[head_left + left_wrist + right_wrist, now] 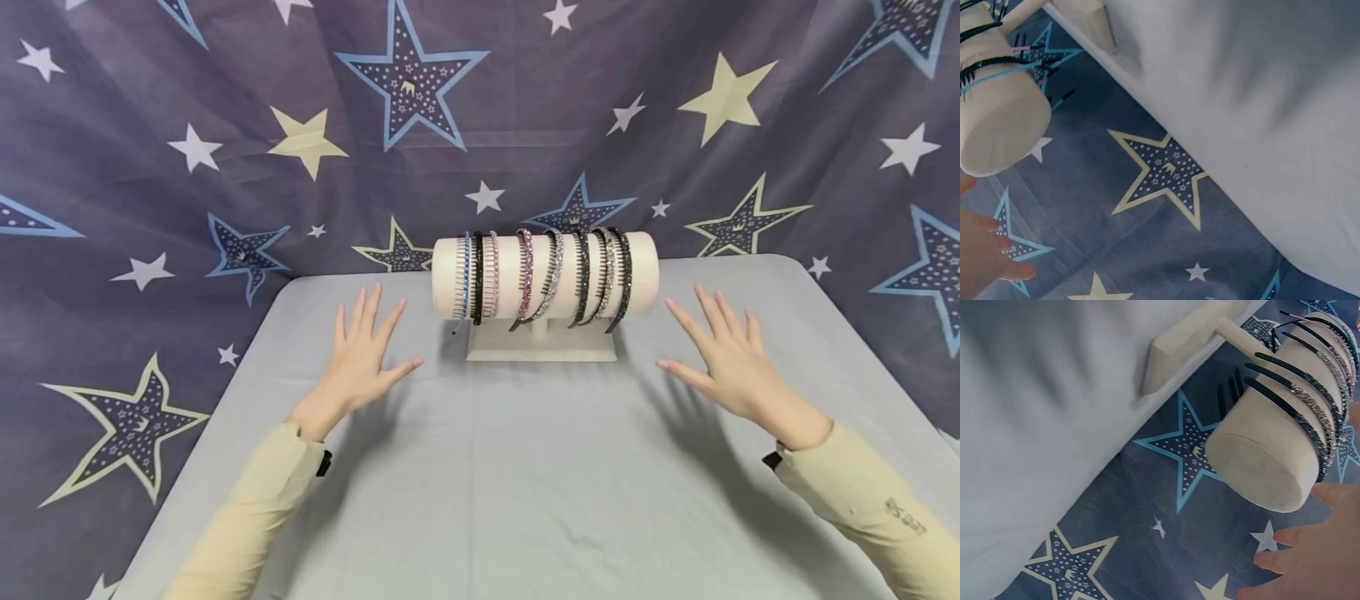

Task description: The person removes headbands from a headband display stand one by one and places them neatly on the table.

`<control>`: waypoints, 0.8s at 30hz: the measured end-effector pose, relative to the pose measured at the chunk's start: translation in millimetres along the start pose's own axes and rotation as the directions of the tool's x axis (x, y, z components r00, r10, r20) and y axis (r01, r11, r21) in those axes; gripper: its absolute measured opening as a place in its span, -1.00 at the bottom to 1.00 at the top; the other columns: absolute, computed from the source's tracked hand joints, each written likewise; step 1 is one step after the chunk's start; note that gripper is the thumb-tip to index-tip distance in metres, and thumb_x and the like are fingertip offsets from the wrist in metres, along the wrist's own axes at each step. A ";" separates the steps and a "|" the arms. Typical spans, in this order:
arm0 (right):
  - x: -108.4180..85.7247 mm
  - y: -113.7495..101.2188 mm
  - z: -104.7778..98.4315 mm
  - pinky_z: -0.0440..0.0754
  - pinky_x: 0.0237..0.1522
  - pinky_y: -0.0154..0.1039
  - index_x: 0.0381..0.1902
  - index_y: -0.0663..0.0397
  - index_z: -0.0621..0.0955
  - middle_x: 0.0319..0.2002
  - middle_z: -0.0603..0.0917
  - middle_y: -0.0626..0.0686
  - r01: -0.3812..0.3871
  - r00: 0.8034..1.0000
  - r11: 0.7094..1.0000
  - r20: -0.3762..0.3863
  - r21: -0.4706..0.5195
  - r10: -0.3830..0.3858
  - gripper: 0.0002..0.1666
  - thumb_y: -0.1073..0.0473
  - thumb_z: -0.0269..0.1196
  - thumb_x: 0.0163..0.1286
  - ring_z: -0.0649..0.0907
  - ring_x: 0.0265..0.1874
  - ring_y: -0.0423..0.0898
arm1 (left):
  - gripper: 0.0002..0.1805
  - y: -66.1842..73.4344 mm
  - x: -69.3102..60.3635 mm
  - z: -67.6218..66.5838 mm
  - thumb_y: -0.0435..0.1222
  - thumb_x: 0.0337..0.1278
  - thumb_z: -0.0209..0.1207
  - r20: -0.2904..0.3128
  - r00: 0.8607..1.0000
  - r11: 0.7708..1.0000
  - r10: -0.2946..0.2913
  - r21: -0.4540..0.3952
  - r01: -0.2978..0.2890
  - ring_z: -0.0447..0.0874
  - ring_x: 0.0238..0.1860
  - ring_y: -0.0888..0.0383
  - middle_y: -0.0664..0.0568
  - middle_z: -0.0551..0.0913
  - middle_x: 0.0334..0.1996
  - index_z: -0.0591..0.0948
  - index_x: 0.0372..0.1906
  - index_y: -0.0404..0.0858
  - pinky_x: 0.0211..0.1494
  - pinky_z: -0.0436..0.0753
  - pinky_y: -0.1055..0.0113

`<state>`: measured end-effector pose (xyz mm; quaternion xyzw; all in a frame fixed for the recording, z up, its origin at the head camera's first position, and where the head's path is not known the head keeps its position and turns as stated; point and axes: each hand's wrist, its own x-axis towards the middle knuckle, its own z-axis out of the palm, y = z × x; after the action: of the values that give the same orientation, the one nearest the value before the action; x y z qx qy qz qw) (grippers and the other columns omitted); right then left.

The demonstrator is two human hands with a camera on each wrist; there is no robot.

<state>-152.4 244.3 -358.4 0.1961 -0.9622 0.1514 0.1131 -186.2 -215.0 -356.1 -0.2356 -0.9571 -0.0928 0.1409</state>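
Note:
A cream roll-shaped stand (542, 340) bears several headbands, among them a blue one (466, 275), a dark pink one (527, 275) and a black one (625, 279). My left hand (357, 360) hovers left of the roll with spread fingers, touching nothing. To the right of the roll my right hand (731, 362) is spread too and holds nothing. In the left wrist view the roll's end (1007, 134) is above my left hand (985, 250); in the right wrist view its other end (1263, 472) is near my right hand (1316, 550).
A table with a light grey cloth (480, 467) lies under the stand and both hands. Behind and beside it hangs a dark purple curtain (247, 67) with blue, yellow and white stars. Shadows of the hands fall on the cloth.

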 end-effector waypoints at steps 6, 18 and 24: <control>8.6 -5.3 -10.5 -0.32 0.22 0.28 0.37 -0.18 -0.01 0.35 -0.15 0.28 0.030 0.999 0.998 -0.040 0.049 -0.028 -0.11 -0.15 0.14 0.18 -0.10 0.29 0.28 | -0.14 0.8 12.3 -12.6 0.12 0.02 0.04 0.009 1.000 1.000 -0.006 -0.021 0.006 -0.41 0.35 -0.13 -0.15 -0.31 0.37 0.06 0.34 -0.23 0.31 -0.42 -0.09; 30.2 -14.6 -21.4 0.05 0.14 0.32 0.31 -0.03 0.17 0.29 0.05 0.32 0.127 0.980 0.974 -0.178 0.186 -0.094 -0.18 0.06 0.25 0.13 0.11 0.22 0.33 | -0.17 8.5 37.3 -28.7 -0.03 0.01 0.14 -0.065 0.997 0.994 0.044 -0.100 -0.051 -0.26 0.36 -0.09 -0.24 -0.08 0.34 0.08 0.33 -0.27 0.36 -0.23 -0.04; 43.0 -20.6 -18.2 0.17 0.16 0.20 0.24 0.14 0.27 0.18 0.22 0.36 0.203 0.948 0.957 -0.287 0.210 -0.138 -0.24 0.20 0.28 0.08 0.23 0.14 0.30 | -0.26 14.6 47.9 -29.6 -0.10 0.04 0.13 -0.102 0.992 0.982 0.069 -0.167 -0.085 -0.12 0.34 -0.07 -0.21 0.01 0.32 0.15 0.29 -0.29 0.37 -0.14 0.03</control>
<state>-179.6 217.6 -324.5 0.2687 -0.8922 0.2797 0.2316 -213.3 -189.2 -311.6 -0.2790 -0.9279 -0.1801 0.1696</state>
